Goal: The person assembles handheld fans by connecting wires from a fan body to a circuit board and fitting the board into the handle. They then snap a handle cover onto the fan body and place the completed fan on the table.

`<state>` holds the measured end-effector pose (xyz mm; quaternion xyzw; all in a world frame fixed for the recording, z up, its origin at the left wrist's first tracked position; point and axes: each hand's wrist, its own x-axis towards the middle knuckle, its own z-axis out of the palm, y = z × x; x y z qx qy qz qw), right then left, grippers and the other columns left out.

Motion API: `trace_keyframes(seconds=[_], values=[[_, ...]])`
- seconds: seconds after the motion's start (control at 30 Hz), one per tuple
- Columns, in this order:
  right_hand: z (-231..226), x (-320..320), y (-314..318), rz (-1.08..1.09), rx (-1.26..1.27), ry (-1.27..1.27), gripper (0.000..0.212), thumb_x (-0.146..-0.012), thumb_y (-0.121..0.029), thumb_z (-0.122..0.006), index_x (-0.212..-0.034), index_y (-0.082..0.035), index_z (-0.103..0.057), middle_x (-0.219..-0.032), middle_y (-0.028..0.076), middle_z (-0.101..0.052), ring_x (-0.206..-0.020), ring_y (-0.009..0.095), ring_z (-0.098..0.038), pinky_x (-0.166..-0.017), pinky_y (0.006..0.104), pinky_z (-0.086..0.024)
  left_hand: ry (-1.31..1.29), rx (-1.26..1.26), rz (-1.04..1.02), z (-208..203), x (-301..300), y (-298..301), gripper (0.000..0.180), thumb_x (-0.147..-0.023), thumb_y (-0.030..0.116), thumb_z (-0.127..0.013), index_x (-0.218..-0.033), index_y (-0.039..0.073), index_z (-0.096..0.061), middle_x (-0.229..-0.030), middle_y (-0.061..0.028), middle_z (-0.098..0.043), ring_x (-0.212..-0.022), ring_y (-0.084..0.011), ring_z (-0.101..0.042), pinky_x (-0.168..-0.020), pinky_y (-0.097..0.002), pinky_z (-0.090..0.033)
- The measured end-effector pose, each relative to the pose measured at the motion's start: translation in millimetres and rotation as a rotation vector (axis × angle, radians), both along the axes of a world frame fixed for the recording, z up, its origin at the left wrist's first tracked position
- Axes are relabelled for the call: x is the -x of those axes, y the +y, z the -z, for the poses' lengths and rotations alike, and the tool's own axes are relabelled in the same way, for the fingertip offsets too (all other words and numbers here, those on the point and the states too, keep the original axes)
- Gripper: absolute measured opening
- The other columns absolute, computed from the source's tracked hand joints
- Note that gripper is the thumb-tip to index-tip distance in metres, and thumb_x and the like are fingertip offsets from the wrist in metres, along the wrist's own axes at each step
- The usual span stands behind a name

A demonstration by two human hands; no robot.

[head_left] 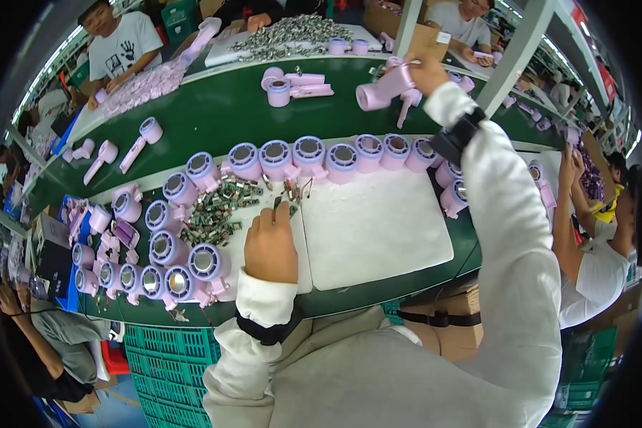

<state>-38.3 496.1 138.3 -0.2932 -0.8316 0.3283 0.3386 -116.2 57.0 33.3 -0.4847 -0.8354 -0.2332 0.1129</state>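
My left hand (271,246) is over the white work mat, its fingers closed at the tips around what looks like a small circuit board (290,207), partly hidden. Beside it lies a heap of green circuit boards (217,210) with thin wires. My right arm reaches far forward across the bench, and my right hand (426,73) grips a pink hair-dryer-shaped housing (384,88) above the green belt. Several lilac-rimmed pink housings (309,153) stand in a curved row around the mat, round ends up.
The green conveyor belt (221,107) crosses ahead, carrying loose pink housings (279,93). Beyond are a pile of small metallic parts (292,36) and co-workers. A metal post (513,60) rises near my right arm. Green crates (167,378) and a cardboard box (449,321) are below the bench.
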Motion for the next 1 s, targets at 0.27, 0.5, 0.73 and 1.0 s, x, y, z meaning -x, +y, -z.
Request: trace_keyframes(seconds=[0.27,0.5,0.73,1.0], values=[[40.0,55.7,6.8,0.195,-0.455,-0.927,0.043,-0.078,-0.039,-0.080,-0.108,-0.009,-0.076,-0.097,0.015,-0.077,-0.090,0.030,-0.074,-0.084,0.0400,-0.058,-0.064,-0.049,0.017,-4.0,-21.2,-32.1,0.031,-0.084,-0.002,-0.061,-0.115,0.005,-0.064,-0.101,-0.0170,-0.060,-0.093,-0.0366,-0.062,-0.080,-0.0457,-0.051],[50.8,4.3,55.7,0.254,0.075,-1.131,0.053,-0.086,-0.048,-0.072,-0.124,-0.011,-0.069,-0.107,0.015,-0.076,-0.093,0.032,-0.072,-0.086,0.0422,-0.057,-0.154,-0.118,0.044,-14.8,-35.5,-58.5,0.035,-0.081,-0.005,-0.064,-0.114,0.005,-0.064,-0.101,-0.0162,-0.060,-0.090,-0.0359,-0.062,-0.078,-0.0440,-0.052],[6.2,-11.4,61.8,0.151,0.078,-1.136,0.050,-0.090,-0.046,-0.066,-0.115,-0.003,-0.070,-0.104,0.019,-0.074,-0.090,0.036,-0.070,-0.085,0.0440,-0.056,-0.333,-0.218,0.063,-6.7,-34.1,-64.5,0.041,-0.083,-0.010,-0.063,-0.120,0.006,-0.064,-0.102,-0.0150,-0.066,-0.085,-0.0349,-0.067,-0.074,-0.0390,-0.054],[-64.0,-59.1,-131.7,-0.007,-0.735,-0.458,0.026,-0.081,-0.023,-0.069,-0.089,0.001,-0.066,-0.077,0.020,-0.067,-0.070,0.039,-0.065,-0.066,0.0462,-0.051,-0.483,-0.409,0.152,-16.7,-37.5,-64.2,0.042,-0.082,-0.014,-0.063,-0.120,0.002,-0.068,-0.105,-0.0139,-0.068,-0.086,-0.0246,-0.070,-0.075,-0.0320,-0.054]])
